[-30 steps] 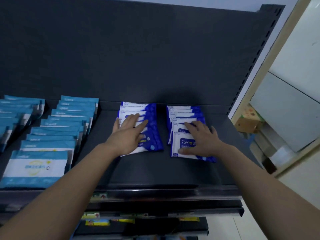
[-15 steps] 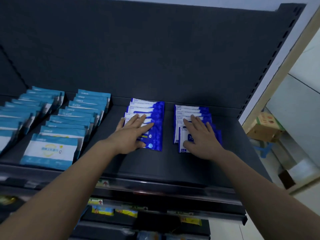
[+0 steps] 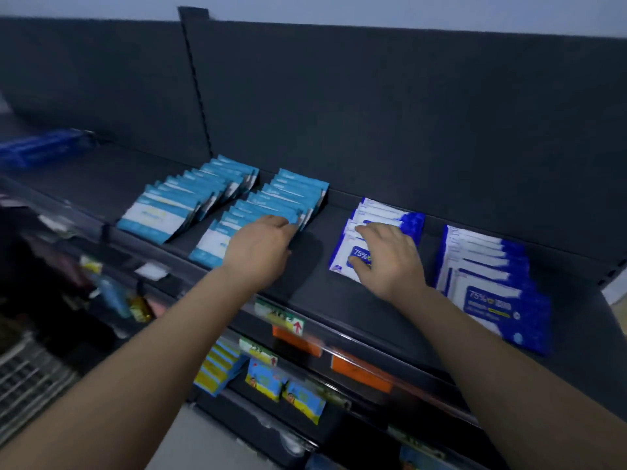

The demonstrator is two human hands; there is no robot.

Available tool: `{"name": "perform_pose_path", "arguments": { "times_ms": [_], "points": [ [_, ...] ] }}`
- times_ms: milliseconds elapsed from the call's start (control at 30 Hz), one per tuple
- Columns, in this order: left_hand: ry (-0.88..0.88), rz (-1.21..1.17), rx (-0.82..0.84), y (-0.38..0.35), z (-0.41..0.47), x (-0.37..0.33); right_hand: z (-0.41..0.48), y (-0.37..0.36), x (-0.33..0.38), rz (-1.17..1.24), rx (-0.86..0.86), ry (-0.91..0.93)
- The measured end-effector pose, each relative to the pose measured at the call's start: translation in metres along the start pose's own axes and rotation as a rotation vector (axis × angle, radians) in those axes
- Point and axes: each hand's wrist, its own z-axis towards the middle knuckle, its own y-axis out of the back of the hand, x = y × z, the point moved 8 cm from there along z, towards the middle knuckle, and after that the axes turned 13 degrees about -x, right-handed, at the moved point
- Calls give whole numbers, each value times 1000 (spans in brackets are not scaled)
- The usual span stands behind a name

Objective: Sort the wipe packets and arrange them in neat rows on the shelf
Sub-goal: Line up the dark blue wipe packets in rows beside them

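Note:
Four rows of overlapping wipe packets lie on the dark shelf (image 3: pixel 319 286). Two rows are light blue: one at the left (image 3: pixel 163 215) and one beside it (image 3: pixel 288 195). Two rows are dark blue and white: the left row (image 3: pixel 400 222) and the right row (image 3: pixel 492 283). My left hand (image 3: pixel 261 247) lies on the front of the second light-blue row, with its fingertips bent against that row's right edge. My right hand (image 3: pixel 386 259) rests on the left dark-blue row, fingers spread over the front packets and thumb on the frontmost one. Neither hand lifts a packet.
A blurred pile of dark-blue packets (image 3: pixel 44 147) lies far left on the shelf. Price tags (image 3: pixel 288 322) line the shelf's front rail. Small yellow-and-blue packets (image 3: pixel 268 381) hang on lower shelves. A wire basket (image 3: pixel 27 378) is at the lower left.
My view has swung left. My left hand went from the left dark-blue row to the second light-blue row. My right hand went from the right dark-blue row to the left one.

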Motion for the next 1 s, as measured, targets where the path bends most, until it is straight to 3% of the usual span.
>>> {"name": "perform_pose_path", "arguments": {
  "times_ms": [133,467,1000],
  "points": [
    [146,194,13,23,-39,72,18,-12,72,43,-14,162],
    [486,383,77,73,-171,228,27,-61,282,151,96,506],
    [799,502,138,137,-377,467,-5,-152,621,291,257,810]
  ]
}}
